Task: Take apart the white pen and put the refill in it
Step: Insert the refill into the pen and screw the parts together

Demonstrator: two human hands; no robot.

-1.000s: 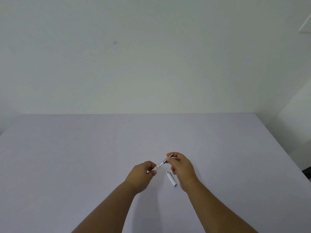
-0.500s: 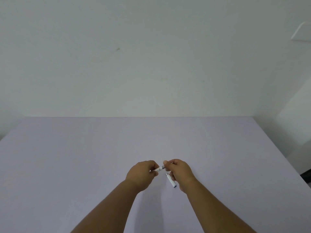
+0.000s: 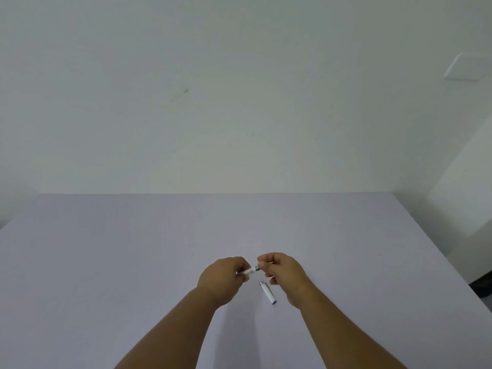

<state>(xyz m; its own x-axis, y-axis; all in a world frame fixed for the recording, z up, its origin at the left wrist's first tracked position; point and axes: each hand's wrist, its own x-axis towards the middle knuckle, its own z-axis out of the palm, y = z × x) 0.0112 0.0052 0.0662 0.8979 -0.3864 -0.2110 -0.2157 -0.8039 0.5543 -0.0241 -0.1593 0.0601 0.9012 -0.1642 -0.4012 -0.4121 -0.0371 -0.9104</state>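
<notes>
Head view shows you holding the white pen barrel (image 3: 250,270) between both hands, a little above the table (image 3: 133,262). It is a slim, smooth white cylinder with a small metal collar at its right end. Its long axis runs nearly across the frame, the right end tilted slightly up and away from you; only the short middle stretch shows, since each end is buried in your fingers.

Your left hand (image 3: 222,280) is curled closed around the barrel's left end, knuckles up, thumb and fingers pinched on it. Your right hand (image 3: 283,272) is closed on the collar end, fingertips bunched together where they meet the metal. Whether a refill sits between those fingers cannot be told; that part is hidden.

Just below the gap between your hands, a second pen piece (image 3: 268,292) lies flat on the table near your right wrist. It is a short white tube with a silvery tip at its far end and a dark spot at its near end, and its long axis runs from far-left to near-right.

Pale lilac and matte, the table top meets a plain off-white wall (image 3: 239,102) at its far edge.
</notes>
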